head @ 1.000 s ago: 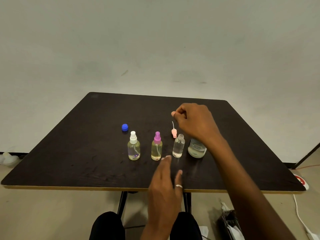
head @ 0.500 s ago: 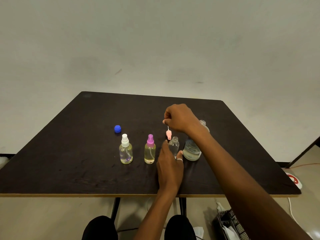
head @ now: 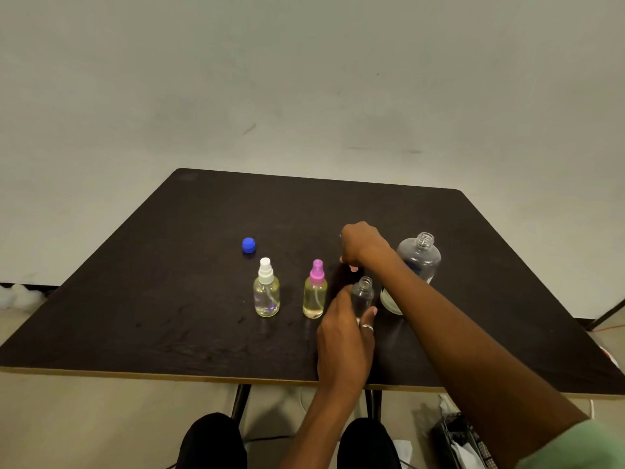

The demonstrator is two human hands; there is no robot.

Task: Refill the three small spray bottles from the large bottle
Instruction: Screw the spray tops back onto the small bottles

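The left hand (head: 345, 336) grips the uncapped small spray bottle (head: 363, 292) on the desk (head: 169, 316), with the purple-capped bottle (head: 315, 292) and white-capped bottle (head: 266, 292) standing to its left. Beyond, the right hand (head: 362, 247) curls round a barely visible pink spray cap (head: 353, 268); the open large bottle (head: 419, 262) stands to its right.

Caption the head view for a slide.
Left hand grips the uncapped small bottle; right hand holds a pink sprayer top near the open large bottle.

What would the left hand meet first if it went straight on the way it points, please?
The uncapped bottle: the left hand points at it, finger and thumb either side of it. Whether they touch it, I cannot tell.
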